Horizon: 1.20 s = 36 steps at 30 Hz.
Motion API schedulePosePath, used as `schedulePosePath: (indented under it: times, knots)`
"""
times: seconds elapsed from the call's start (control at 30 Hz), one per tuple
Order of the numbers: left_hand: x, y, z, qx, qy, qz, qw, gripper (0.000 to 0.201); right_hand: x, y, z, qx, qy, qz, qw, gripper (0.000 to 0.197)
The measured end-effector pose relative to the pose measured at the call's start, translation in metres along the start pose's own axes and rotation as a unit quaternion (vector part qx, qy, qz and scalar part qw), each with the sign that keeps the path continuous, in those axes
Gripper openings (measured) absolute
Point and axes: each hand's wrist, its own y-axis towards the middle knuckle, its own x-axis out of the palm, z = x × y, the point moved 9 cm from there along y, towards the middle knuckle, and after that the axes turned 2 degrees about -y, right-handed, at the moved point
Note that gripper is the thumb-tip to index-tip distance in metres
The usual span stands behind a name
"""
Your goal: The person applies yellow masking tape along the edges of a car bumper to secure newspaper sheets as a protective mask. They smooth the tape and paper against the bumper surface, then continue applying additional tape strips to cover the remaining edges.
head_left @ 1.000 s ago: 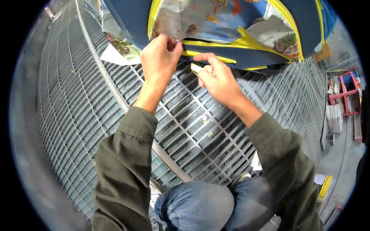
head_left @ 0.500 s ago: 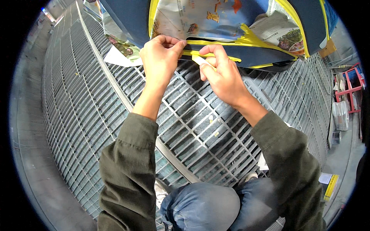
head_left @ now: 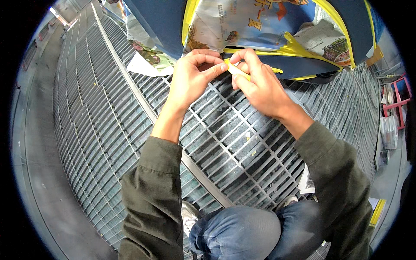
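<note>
A navy bag with yellow trim [head_left: 303,67] lies on the metal grating ahead of me, its front covered by printed paper [head_left: 238,26]. Between the thumb and fingers of my right hand [head_left: 265,89] is a slim yellow-and-white strip [head_left: 239,72] whose kind I cannot make out. My left hand [head_left: 193,80] is closed in a pinch at the bag's lower edge, thumb tip against the strip's yellow end. What lies between those left fingertips is hidden. A yellow zipper pull or tab [head_left: 277,70] shows just beyond my right fingers.
Metal grating [head_left: 117,108] spreads beneath the bag and around my knees. White and green printed paper [head_left: 149,63] sticks out left of the bag. A red frame [head_left: 396,104] with plastic-wrapped bundles [head_left: 388,132] stands at far right. A white paper piece [head_left: 307,181] lies beside my right sleeve.
The whole view has shifted, with bag and hands now a little further right and lower. My fingertips have come closer together, the left thumb now meeting the strip's end.
</note>
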Motion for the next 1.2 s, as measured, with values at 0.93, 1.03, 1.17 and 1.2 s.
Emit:
schedulePosePath:
  times: [0.93, 1.03, 1.17, 1.2]
  knots:
    - [0.001, -0.007, 0.011, 0.062, 0.198, 0.328, 0.922, 0.025, -0.068, 0.016, 0.015, 0.069, -0.454, 0.080, 0.885, 0.029]
    - [-0.001, -0.006, 0.009, 0.069, 0.205, 0.330, 0.919, 0.028, -0.067, 0.017, 0.015, 0.070, -0.455, 0.080, 0.884, 0.029]
    - [-0.005, -0.008, -0.001, -0.005, 0.238, 0.321, 0.917, 0.034, -0.067, 0.017, 0.016, 0.063, -0.456, 0.084, 0.884, 0.028]
    - [-0.006, -0.007, -0.005, -0.026, 0.239, 0.314, 0.918, 0.035, -0.067, 0.017, 0.015, 0.062, -0.457, 0.083, 0.883, 0.028]
